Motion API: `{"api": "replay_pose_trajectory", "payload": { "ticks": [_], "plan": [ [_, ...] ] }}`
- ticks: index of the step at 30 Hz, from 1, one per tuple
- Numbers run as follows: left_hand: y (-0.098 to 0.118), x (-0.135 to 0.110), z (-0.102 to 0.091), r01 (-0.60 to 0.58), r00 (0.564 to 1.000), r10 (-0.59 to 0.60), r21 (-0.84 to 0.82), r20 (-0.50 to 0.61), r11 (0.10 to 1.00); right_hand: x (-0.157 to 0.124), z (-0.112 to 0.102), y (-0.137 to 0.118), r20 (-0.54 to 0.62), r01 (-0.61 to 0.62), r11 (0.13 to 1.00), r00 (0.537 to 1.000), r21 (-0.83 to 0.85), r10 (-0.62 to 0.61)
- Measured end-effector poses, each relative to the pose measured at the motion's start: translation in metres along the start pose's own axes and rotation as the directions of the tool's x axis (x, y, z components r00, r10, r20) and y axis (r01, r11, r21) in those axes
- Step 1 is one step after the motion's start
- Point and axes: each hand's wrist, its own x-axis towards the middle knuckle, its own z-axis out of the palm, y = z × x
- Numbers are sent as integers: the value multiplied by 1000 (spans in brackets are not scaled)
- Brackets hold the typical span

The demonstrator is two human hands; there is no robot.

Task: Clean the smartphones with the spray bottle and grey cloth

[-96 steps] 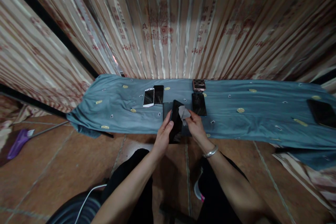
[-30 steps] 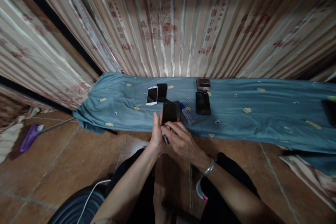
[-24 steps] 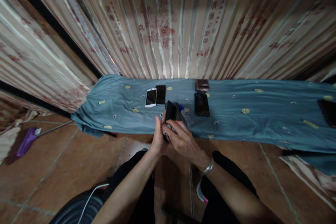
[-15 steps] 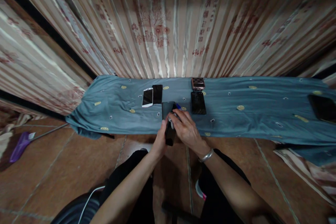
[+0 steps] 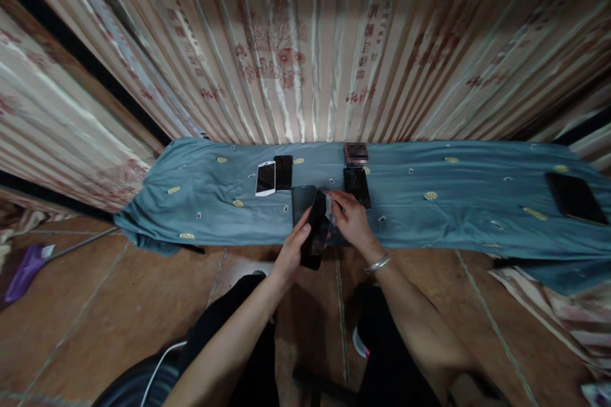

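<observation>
My left hand [image 5: 289, 255] is closed around a black smartphone [image 5: 315, 238], which it holds tilted above the front edge of the cloth-covered surface. At the phone's upper right edge, my right hand [image 5: 354, 219] pinches a small whitish wipe or cloth [image 5: 328, 205]. Partly behind the held phone lies a dark flat device [image 5: 300, 198]. A white-framed phone [image 5: 266, 179] and a black phone [image 5: 284, 172] lie side by side to the left. Just beyond my right hand is another black phone [image 5: 356, 183], with a small brownish box-like item [image 5: 356, 153] behind it.
A blue-green patterned cloth [image 5: 410, 222] covers the long narrow surface. At its far right lies a larger dark device [image 5: 575, 196]. Pleated curtains [image 5: 305, 44] hang directly behind. On the tiled floor at left is a purple broom or dustpan head [image 5: 25, 272].
My right hand has moved off the phone's face to its upper right edge, with the whitish wipe. The held phone has turned and more of its dark face shows. The view shifted slightly.
</observation>
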Motion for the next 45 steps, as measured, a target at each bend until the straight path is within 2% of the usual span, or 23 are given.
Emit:
{"api": "replay_pose_trajectory", "payload": {
  "ticks": [4,6,8,11,13,14,18,24,30,32,34,36,39,42,45],
  "plan": [
    [4,0,3,19,1000,-19,-73,13,997,-1,0,4,-1,-164,976,986,140,166],
    [6,0,3,11,999,-7,-97,34,995,0,0,5,17,-276,925,960,261,281],
    [7,1,4,6,999,1,-123,53,992,1,2,5,43,-380,820,915,428,401],
    [8,1,5,21,998,-10,-170,61,985,0,8,3,109,-486,560,812,671,573],
    [8,2,6,27,998,-14,-202,62,979,-3,12,1,167,-517,434,763,738,625],
    [7,3,6,25,998,-12,-215,63,976,-5,14,-1,191,-527,403,753,748,629],
    [6,6,7,3,999,4,-220,34,976,-12,13,-8,240,-544,365,748,756,619],
    [2,13,4,-43,996,31,-136,-84,990,-16,4,-7,269,-575,344,726,742,633],
    [-4,22,2,-102,990,98,-39,-104,994,-10,-4,-4,219,-575,374,712,728,667],
    [-7,24,1,-131,983,134,27,-128,991,-7,-6,-3,191,-566,389,711,726,677],
    [-10,25,0,-181,969,206,173,-138,968,-5,-8,-1,160,-554,410,714,725,682],
    [-12,25,0,-257,944,314,370,-100,893,-3,-11,1,131,-542,433,719,721,682],
    [-16,26,3,-377,888,459,602,19,704,-2,-11,2,97,-526,463,728,713,679],
    [-21,29,7,-423,855,508,705,103,569,-3,-11,3,57,-514,514,743,687,667],
    [-26,33,9,-424,850,508,750,137,508,-4,-11,5,-4,-496,626,782,602,623]
  ]
}}
